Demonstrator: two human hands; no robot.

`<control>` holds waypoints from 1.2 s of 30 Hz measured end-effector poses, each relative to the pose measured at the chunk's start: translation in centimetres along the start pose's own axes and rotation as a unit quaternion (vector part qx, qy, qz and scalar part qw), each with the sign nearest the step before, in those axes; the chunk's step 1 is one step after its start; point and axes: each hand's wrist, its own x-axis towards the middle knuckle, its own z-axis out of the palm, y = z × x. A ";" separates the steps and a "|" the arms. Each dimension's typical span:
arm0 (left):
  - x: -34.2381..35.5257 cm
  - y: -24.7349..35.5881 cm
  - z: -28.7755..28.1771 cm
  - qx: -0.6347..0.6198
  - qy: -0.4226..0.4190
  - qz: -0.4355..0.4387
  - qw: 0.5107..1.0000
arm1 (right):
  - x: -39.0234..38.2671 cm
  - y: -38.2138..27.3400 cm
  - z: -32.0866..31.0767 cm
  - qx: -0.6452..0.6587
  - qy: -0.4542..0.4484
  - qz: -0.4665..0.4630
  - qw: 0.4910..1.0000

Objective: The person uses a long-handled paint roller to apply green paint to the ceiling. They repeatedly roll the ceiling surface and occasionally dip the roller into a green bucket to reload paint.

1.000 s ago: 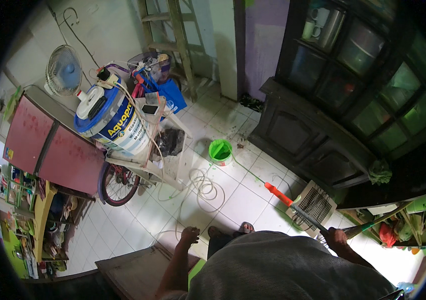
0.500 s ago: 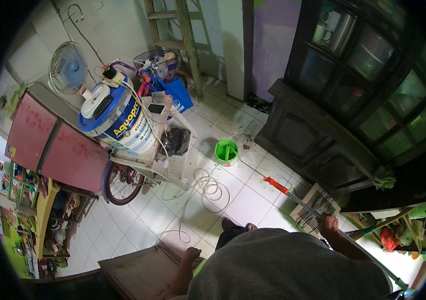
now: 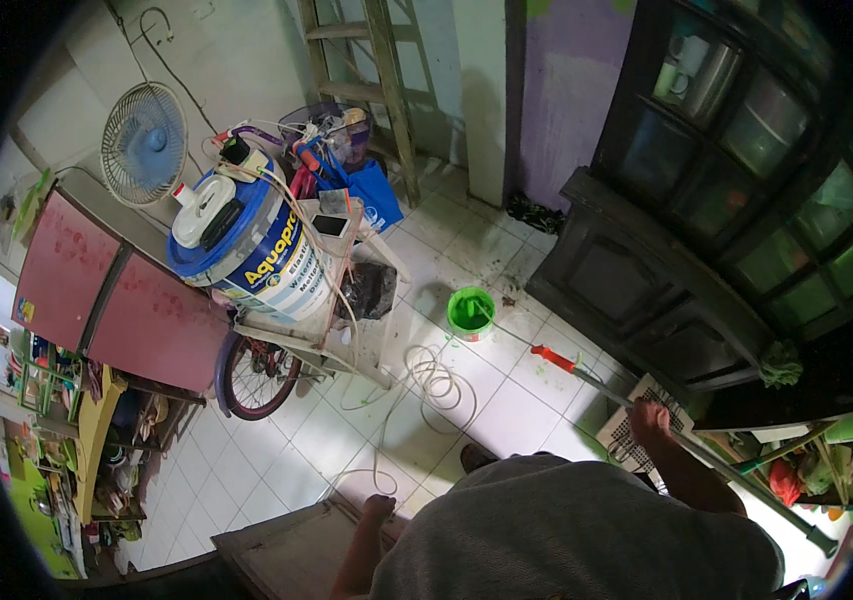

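My right hand (image 3: 650, 420) is closed around a long grey pole (image 3: 717, 465) with a red end piece (image 3: 553, 357). The pole slants across the white tiled floor, its red end close to a green bucket (image 3: 471, 312). My left hand (image 3: 379, 508) hangs low at the edge of a brown wooden top (image 3: 282, 548); its fingers are too small to read. My grey shirt (image 3: 577, 535) hides both forearms' upper parts. A dark shoe tip (image 3: 477, 458) shows just above the shirt.
A blue-and-white drum (image 3: 247, 245) sits on a white frame with a bicycle wheel (image 3: 255, 375) below. White hose coils (image 3: 434, 377) lie on the tiles. A dark cabinet (image 3: 707, 250) stands right, a white grille (image 3: 632, 440) by my hand, a red cabinet (image 3: 112, 300) left, a ladder (image 3: 387, 90) behind.
My right hand has come onto the pole and grips it higher in the picture. My left hand has dropped toward the wooden top. The view has shifted slightly.
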 end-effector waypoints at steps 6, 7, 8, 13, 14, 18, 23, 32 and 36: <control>0.6 -2.9 0.3 0.039 -0.001 0.016 0.999 | 4.9 -2.5 -7.8 0.063 0.090 -0.014 0.994; 1.2 -5.3 0.5 0.111 0.019 0.056 0.992 | 6.2 -3.1 -8.4 0.079 0.060 -0.009 0.995; 1.5 -6.3 0.7 0.178 0.039 0.097 0.979 | 7.9 -3.5 -9.0 0.089 0.035 -0.004 0.995; -1.6 -0.8 1.7 -0.128 0.037 0.014 0.991 | 15.1 -2.6 -9.0 0.022 0.051 -0.092 0.994; -3.4 3.3 0.1 -0.166 0.041 -0.044 0.984 | 16.0 -1.8 -8.9 0.005 0.042 -0.111 0.993; -2.3 3.7 5.2 -0.280 0.028 -0.120 0.952 | 14.4 1.6 -11.3 0.040 0.034 -0.038 0.998; 0.4 3.4 12.2 -0.363 0.016 -0.182 0.914 | 16.5 2.0 -9.0 -0.004 -0.018 -0.105 0.994; -3.4 13.2 9.0 -0.344 0.029 -0.080 0.935 | 17.9 5.5 -7.8 0.026 0.008 -0.128 0.991; -0.5 10.5 14.5 -0.449 0.024 -0.157 0.879 | 18.8 6.2 -7.9 0.064 -0.006 -0.161 0.985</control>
